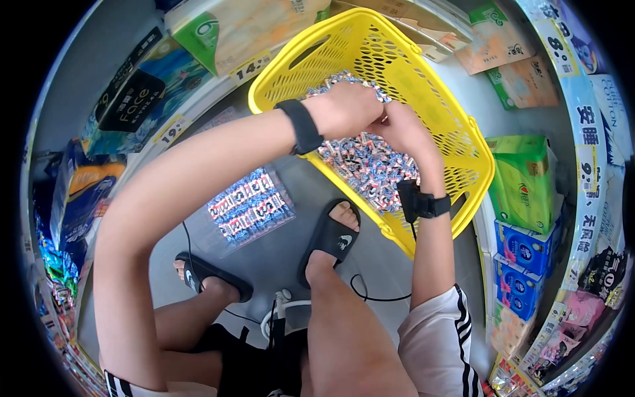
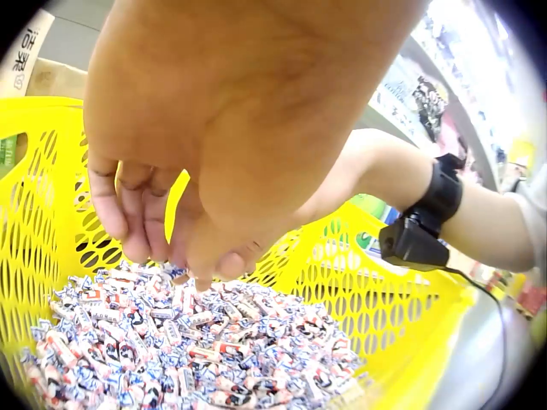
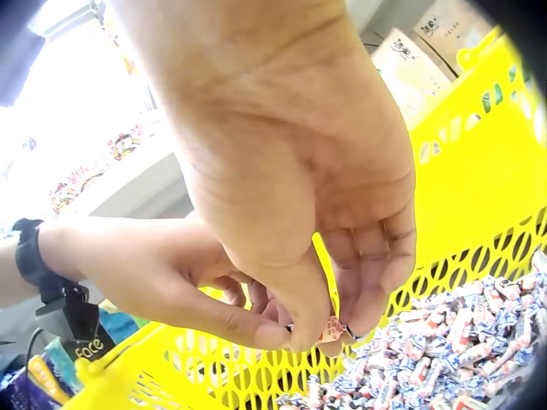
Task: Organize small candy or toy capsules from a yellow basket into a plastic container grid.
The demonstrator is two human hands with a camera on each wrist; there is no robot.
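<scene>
Both hands meet over the yellow basket (image 1: 370,40), above a heap of small wrapped candies (image 1: 377,169). My right hand (image 3: 299,196) pinches one wrapped candy (image 3: 332,330) between thumb and fingers, its printed wrapper showing at the fingertips. From the other side my left hand (image 3: 184,265) brings its thumb and curled fingers to the same candy, pinching at its end. In the left wrist view the left hand (image 2: 214,128) covers most of the candy. The heap (image 2: 188,342) in blue, white and red wrappers lies just below the fingertips.
A clear plastic package of wrapped candies (image 1: 251,206) lies on the grey floor beside the basket. Shelves with tissue packs (image 1: 522,182) and price labels curve round both sides. The person's sandalled feet (image 1: 337,228) and a black cable (image 1: 377,298) are near the basket.
</scene>
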